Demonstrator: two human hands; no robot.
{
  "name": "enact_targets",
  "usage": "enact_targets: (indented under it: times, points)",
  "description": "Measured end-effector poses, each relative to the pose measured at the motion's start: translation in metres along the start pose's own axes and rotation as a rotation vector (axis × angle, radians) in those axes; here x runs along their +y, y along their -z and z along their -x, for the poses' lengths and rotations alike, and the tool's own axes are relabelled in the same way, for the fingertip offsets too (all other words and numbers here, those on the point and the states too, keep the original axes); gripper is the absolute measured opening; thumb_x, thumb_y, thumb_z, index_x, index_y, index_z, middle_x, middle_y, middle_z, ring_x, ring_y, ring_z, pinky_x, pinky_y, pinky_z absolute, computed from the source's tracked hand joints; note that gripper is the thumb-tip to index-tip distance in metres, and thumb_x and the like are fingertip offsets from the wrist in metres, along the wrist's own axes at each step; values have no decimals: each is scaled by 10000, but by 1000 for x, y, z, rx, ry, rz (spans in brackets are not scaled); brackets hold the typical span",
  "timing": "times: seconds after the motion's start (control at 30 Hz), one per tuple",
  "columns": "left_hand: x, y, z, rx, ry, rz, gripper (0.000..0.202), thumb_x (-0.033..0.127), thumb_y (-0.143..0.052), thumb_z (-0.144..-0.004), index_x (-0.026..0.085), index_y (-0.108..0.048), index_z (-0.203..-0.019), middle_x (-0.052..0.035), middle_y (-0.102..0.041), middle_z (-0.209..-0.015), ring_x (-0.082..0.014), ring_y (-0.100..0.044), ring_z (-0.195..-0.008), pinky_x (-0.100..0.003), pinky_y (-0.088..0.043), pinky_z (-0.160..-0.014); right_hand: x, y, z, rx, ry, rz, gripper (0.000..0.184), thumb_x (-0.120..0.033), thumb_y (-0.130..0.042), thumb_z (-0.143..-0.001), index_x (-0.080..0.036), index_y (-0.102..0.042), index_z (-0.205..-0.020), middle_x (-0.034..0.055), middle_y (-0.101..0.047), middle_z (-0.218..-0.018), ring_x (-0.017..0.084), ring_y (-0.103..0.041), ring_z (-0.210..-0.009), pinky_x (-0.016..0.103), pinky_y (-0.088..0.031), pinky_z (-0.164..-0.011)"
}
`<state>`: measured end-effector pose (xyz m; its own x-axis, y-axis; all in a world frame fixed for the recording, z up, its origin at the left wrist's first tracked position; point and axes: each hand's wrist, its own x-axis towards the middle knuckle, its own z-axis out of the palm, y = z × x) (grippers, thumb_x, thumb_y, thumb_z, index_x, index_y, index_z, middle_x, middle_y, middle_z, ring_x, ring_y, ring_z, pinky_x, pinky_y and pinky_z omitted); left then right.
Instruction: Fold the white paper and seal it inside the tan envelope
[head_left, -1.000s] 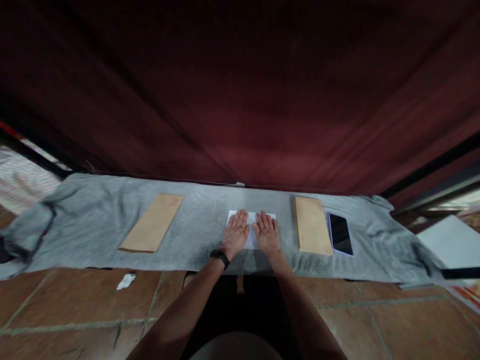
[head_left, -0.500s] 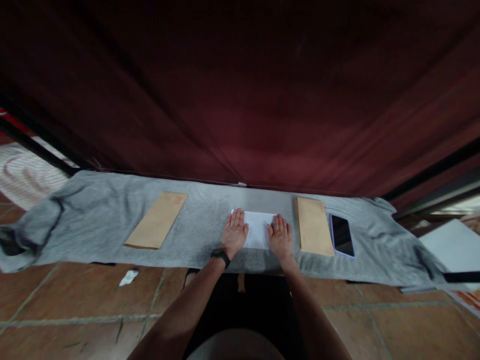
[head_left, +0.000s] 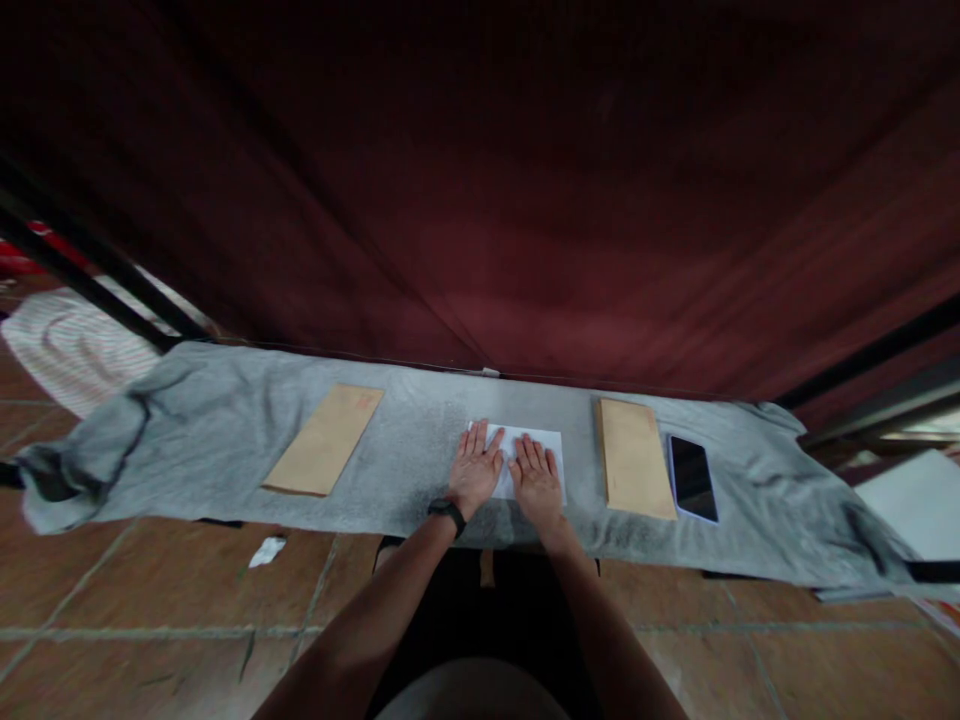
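Note:
A white sheet of paper (head_left: 507,484) lies on the grey cloth (head_left: 420,440) straight in front of me. My left hand (head_left: 474,472) rests flat over its left part, fingers spread, with a dark band on the wrist. On the right part of the paper my right hand (head_left: 537,480) lies flat too, its fingers slightly apart. The two hands are close together, and the paper shows between and above them. Both cover much of the sheet.
A brown envelope (head_left: 325,440) lies to the left; a thicker stack of brown envelopes (head_left: 637,458) lies to the right, beside a phone (head_left: 693,478). A dark red sheet (head_left: 480,250) rises behind the cloth. A crumpled white scrap (head_left: 267,551) is on the tiled floor.
My right hand has slid left across the paper towards my left hand, uncovering the paper's right edge. The left hand stays on the left part, its fingers a little more spread.

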<state>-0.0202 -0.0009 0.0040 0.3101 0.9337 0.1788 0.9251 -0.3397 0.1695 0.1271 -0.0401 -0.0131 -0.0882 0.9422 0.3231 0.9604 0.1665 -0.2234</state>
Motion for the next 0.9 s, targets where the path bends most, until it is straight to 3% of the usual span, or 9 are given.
enact_targets:
  times: [0.33,0.57,0.67,0.9]
  points:
    - [2,-2,-2,3,30,-21,551,365,-330,-1011,179,-362,-1529,-118,-293,-1613,-286,-191,-1513,-526,-155,-1225,33,1,12,55,-71,96,532,-364,-290,-1056,-122,-351,-1526,178,-402,-1543,280,-365,-1439,496,-273,-1155]
    - [35,-14,1,16,-147,66,546,351,-283,-1027,116,-374,-1512,-103,-370,-1580,-228,-255,-1497,-454,-175,-1243,29,5,12,23,-66,94,530,-311,-304,-1037,-101,-355,-1521,193,-358,-1564,293,-353,-1445,523,-266,-1155]
    - [43,-18,3,12,-156,76,563,379,-287,-1030,98,-368,-1510,-114,-354,-1587,-227,-247,-1500,-452,-183,-1242,29,7,11,10,-64,105,536,-276,-307,-1024,-102,-333,-1531,186,-346,-1572,281,-345,-1449,511,-256,-1161]
    - [21,-9,-1,-9,-97,39,587,395,-294,-1023,73,-364,-1509,-137,-348,-1585,-227,-246,-1500,-428,-208,-1238,29,3,11,47,-81,103,521,-335,-306,-1046,-112,-373,-1512,178,-390,-1553,279,-363,-1438,501,-260,-1158]
